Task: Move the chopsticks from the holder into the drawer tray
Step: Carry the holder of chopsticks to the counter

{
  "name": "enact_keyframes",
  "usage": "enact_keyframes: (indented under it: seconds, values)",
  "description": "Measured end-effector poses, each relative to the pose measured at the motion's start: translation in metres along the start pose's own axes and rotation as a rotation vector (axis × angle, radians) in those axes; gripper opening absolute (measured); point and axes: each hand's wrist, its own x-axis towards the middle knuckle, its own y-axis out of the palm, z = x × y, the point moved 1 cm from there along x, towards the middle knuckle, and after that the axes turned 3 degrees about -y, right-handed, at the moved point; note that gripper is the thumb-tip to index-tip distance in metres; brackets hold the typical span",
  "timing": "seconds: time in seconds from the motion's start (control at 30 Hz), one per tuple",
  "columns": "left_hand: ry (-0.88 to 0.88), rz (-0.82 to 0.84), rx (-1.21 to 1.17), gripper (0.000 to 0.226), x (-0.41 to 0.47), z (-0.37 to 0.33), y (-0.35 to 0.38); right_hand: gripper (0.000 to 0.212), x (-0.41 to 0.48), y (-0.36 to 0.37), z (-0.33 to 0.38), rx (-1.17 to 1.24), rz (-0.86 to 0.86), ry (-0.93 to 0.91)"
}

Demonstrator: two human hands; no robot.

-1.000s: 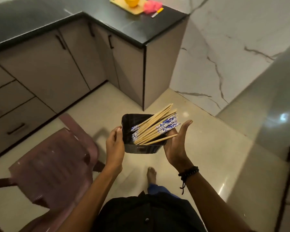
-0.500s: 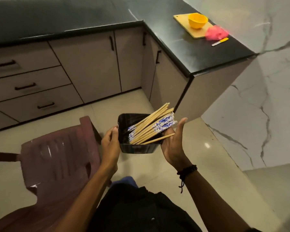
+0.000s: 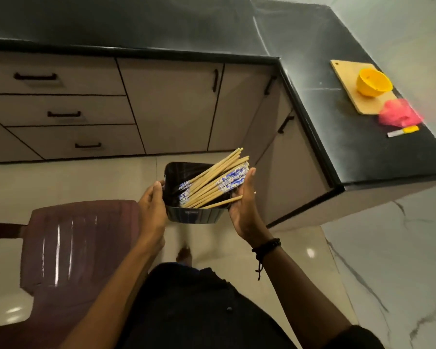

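I carry a black rectangular holder (image 3: 194,215) in front of me, above the floor. Several wooden chopsticks (image 3: 212,181), some in blue-and-white paper sleeves, lie slanted in it with their ends sticking out over its far right corner. My left hand (image 3: 152,205) grips the holder's left side. My right hand (image 3: 243,200) cups its right side, fingers up along the chopsticks. Three closed drawers (image 3: 61,114) with black handles sit in the cabinet at the left.
A maroon plastic chair (image 3: 71,248) stands at my left. The L-shaped black counter (image 3: 320,137) juts out on the right, bearing a wooden board (image 3: 347,84), a yellow bowl (image 3: 373,83), a pink bag (image 3: 398,114) and a small knife (image 3: 403,131).
My view has swung left, so the drawers and cabinet fronts now lie ahead and the counter end sits to the right. The hands hold the holder as before.
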Motion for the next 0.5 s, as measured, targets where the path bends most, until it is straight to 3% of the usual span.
enact_keyframes:
  seconds: [0.23, 0.4, 0.5]
  values:
    - [-0.021, -0.122, -0.071, 0.044, 0.089, -0.057, 0.005, 0.087, 0.113, 0.045, 0.024, -0.062, 0.098, 0.018]
    - [-0.007, -0.244, -0.131, 0.049, 0.138, -0.084, 0.005, 0.104, 0.183, 0.071, 0.030, -0.194, 0.257, 0.051]
    - [0.014, -0.329, -0.136, 0.050, 0.178, -0.100, 0.003, 0.096, 0.234, 0.092, 0.032, -0.250, 0.324, 0.032]
